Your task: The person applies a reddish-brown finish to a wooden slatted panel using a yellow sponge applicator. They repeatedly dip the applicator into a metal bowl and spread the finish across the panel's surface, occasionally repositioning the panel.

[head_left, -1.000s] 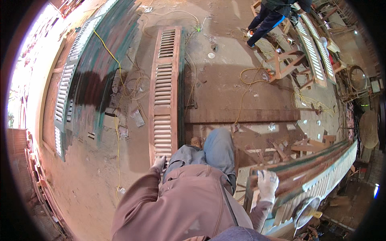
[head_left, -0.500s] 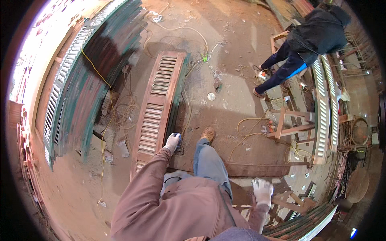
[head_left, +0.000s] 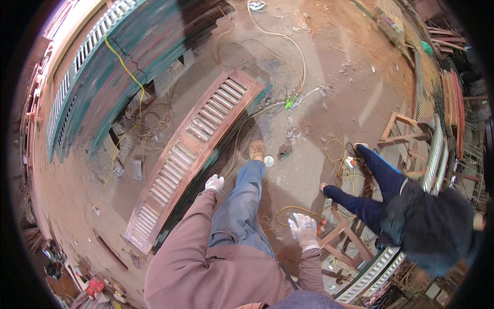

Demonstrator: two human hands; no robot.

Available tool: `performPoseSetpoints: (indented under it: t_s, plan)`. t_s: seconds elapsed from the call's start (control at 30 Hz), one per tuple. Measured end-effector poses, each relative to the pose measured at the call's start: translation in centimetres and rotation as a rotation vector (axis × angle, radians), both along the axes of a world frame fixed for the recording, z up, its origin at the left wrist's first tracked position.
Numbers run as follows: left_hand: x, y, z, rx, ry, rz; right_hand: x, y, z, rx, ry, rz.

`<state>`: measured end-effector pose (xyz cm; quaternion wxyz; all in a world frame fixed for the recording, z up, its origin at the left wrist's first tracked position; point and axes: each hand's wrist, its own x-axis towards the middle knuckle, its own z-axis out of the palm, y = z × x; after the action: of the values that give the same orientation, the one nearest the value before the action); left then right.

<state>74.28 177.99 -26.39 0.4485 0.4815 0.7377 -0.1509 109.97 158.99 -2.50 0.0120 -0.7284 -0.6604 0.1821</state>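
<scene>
Left hand [head_left: 214,183] is beside the louvered shutter [head_left: 190,153], which lies left of the leg [head_left: 239,203]. Left fingers curled; contents cannot be determined. Right hand [head_left: 304,229] is near a wooden trestle [head_left: 333,234], fingers loosely bent, partly open, gripping nothing visible.

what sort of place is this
Probably a woodworking workshop: a louvred wooden panel lies near the middle, green-edged panels are stacked at the left, and a wooden trestle-like frame is near another person.
</scene>
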Motion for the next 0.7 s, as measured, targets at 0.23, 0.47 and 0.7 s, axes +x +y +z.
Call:
performPoseSetpoints:
  t_s: [0.23, 0.47, 0.7]
  plan:
    - [15.8, 14.5, -5.4, -0.046, -0.063, -0.247, 5.8, 14.2, -10.5, -0.151, 0.442, -0.270]
    - [32.7, 27.4, -22.6, 0.037, -0.090, -0.504, 10.4, 21.3, -26.8, -0.210, 0.616, -0.501]
    - [43.9, 34.2, -37.7, 0.220, 0.158, -0.521, 16.3, 25.2, -32.5, -0.311, 0.519, -0.350]
